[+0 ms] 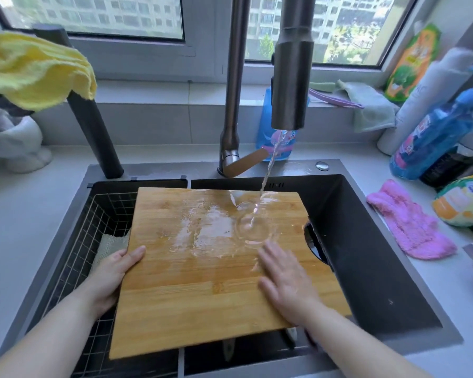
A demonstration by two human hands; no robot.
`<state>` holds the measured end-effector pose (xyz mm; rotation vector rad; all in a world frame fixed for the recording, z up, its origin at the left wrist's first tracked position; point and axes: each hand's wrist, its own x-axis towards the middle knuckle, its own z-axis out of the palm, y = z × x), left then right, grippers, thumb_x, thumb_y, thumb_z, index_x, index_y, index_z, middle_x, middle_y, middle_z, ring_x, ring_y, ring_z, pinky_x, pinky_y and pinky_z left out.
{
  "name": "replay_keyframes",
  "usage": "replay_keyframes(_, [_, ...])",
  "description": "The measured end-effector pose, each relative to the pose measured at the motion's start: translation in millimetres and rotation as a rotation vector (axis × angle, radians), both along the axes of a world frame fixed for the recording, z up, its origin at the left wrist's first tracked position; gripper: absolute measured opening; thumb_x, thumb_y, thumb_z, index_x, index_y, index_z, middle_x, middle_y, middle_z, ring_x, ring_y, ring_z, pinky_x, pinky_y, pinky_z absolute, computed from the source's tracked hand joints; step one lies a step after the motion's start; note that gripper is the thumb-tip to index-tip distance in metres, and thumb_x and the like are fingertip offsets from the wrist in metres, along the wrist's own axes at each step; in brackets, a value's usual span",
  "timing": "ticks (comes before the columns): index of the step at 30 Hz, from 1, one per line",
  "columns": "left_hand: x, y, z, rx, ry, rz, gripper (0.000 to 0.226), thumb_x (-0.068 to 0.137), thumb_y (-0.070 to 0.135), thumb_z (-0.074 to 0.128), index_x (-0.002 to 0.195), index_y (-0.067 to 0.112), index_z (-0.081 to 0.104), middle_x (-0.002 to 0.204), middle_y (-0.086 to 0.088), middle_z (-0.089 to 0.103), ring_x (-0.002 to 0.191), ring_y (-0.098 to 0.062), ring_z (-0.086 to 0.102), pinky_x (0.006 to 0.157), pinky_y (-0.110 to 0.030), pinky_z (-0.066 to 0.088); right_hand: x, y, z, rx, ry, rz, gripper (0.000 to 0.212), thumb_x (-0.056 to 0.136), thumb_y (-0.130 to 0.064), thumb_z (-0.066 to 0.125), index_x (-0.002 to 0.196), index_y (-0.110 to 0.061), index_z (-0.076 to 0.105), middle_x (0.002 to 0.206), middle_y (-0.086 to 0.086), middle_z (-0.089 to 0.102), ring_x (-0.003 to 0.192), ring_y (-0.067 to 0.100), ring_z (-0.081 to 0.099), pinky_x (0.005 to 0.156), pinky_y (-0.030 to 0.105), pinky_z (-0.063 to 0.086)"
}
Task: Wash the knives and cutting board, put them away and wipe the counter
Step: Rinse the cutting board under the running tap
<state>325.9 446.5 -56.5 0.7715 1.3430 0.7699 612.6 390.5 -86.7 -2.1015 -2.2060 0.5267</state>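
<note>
Two hands on one cutting board (202, 282), held across the sink (366, 241), surely so the single water stream (268, 170) from the faucet (291, 77) drains into the basin and not onto the table (25, 214). The left grip (115, 271) is clamped on the board's left edge, thumb on top, steadying it. The right grip (284, 279) lies flat with fingers straight, pressing the wet face, likely to rub it. Knives? Pale shapes peek from under the near edge, too hidden to count. One pink cloth (413, 227) lies on the table, and one yellow cloth (36, 69) hangs at left.
</note>
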Motion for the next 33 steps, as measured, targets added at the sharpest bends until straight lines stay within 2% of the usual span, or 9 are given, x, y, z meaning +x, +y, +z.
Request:
replay_keyframes(3, [1, -1, 1, 0.018, -0.013, -0.014, 0.017, 0.094, 0.018, 0.042, 0.089, 0.010, 0.057, 0.063, -0.005, 0.071, 0.055, -0.018, 0.067, 0.043, -0.024, 0.053, 34, 1, -1, -0.076, -0.019, -0.358, 0.061, 0.099, -0.043, 0.025, 0.149, -0.017, 0.002, 0.158, 0.001, -0.007, 0.146, 0.014, -0.007, 0.118, 0.028, -0.004])
replay_keyframes(9, [2, 0, -2, 0.013, -0.017, 0.003, 0.016, 0.093, 0.019, 0.044, 0.091, 0.009, 0.057, 0.082, -0.013, 0.066, 0.071, -0.025, 0.062, 0.053, -0.032, 0.052, -24, -6, 4, -0.072, -0.032, 0.088, 0.093, 0.064, -0.073, -0.010, 0.138, -0.017, -0.020, 0.139, -0.010, -0.030, 0.131, 0.007, -0.029, 0.108, 0.023, -0.019])
replay_keyframes(12, [0, 1, -8, 0.019, -0.029, -0.009, 0.018, 0.093, 0.019, 0.045, 0.095, 0.008, 0.058, 0.072, -0.007, 0.072, 0.064, -0.022, 0.067, 0.051, -0.030, 0.056, 16, 21, -2, -0.067, -0.036, -0.196, 0.064, 0.097, -0.049, 0.018, 0.148, -0.017, -0.004, 0.155, -0.004, -0.014, 0.144, 0.012, -0.012, 0.116, 0.029, -0.010])
replay_keyframes(14, [1, 1, -11, 0.024, -0.044, -0.015, 0.019, 0.092, 0.018, 0.045, 0.098, 0.007, 0.058, 0.071, -0.005, 0.073, 0.062, -0.020, 0.069, 0.051, -0.028, 0.057, 30, 36, -2, -0.090, -0.039, -0.374, 0.060, 0.100, -0.040, 0.022, 0.149, -0.013, 0.001, 0.158, 0.004, -0.007, 0.146, 0.017, -0.006, 0.120, 0.033, -0.004])
replay_keyframes(20, [2, 2, -17, 0.001, -0.124, -0.010, 0.017, 0.092, 0.015, 0.043, 0.094, 0.007, 0.057, 0.067, -0.005, 0.073, 0.057, -0.017, 0.069, 0.046, -0.025, 0.055, -10, 84, 3, 0.044, 0.060, 0.018, 0.054, 0.100, -0.036, 0.029, 0.149, -0.022, 0.010, 0.158, -0.003, -0.001, 0.146, 0.013, -0.004, 0.112, 0.023, -0.010])
replay_keyframes(23, [2, 2, -16, 0.007, -0.145, -0.010, 0.016, 0.088, 0.016, 0.049, 0.098, 0.006, 0.057, 0.068, -0.005, 0.073, 0.058, -0.016, 0.070, 0.046, -0.024, 0.055, 23, 108, 3, 0.032, 0.039, -0.239, 0.052, 0.099, -0.031, 0.032, 0.147, -0.015, 0.021, 0.157, 0.004, 0.012, 0.145, 0.018, 0.009, 0.117, 0.030, 0.005])
replay_keyframes(26, [0, 3, -19, 0.023, -0.161, -0.023, 0.055, 0.060, 0.029, 0.074, 0.105, 0.003, 0.057, 0.077, -0.009, 0.074, 0.065, -0.021, 0.071, 0.049, -0.027, 0.056, 40, 115, 4, 0.013, -0.002, -0.434, 0.052, 0.100, -0.032, 0.028, 0.148, -0.013, 0.018, 0.158, 0.008, 0.008, 0.145, 0.022, 0.005, 0.117, 0.034, 0.005])
replay_keyframes(31, [1, 3, -22, -0.024, -0.165, 0.016, 0.055, 0.066, 0.027, 0.068, 0.112, 0.001, 0.053, 0.076, -0.010, 0.074, 0.065, -0.022, 0.071, 0.049, -0.029, 0.056, 29, 120, 15, 0.057, -0.102, -0.043, 0.052, 0.100, -0.037, 0.027, 0.148, -0.022, 0.017, 0.158, 0.000, 0.005, 0.146, 0.016, -0.002, 0.117, 0.031, -0.005])
replay_keyframes(33, [-1, 3, -25, -0.037, -0.171, 0.031, 0.060, 0.063, 0.030, 0.072, 0.113, 0.003, 0.053, 0.077, -0.010, 0.074, 0.067, -0.023, 0.071, 0.050, -0.029, 0.056, 44, 122, 20, 0.035, -0.116, -0.047, 0.052, 0.099, -0.038, 0.028, 0.148, -0.024, 0.018, 0.158, -0.001, 0.008, 0.146, 0.015, 0.002, 0.117, 0.032, -0.002])
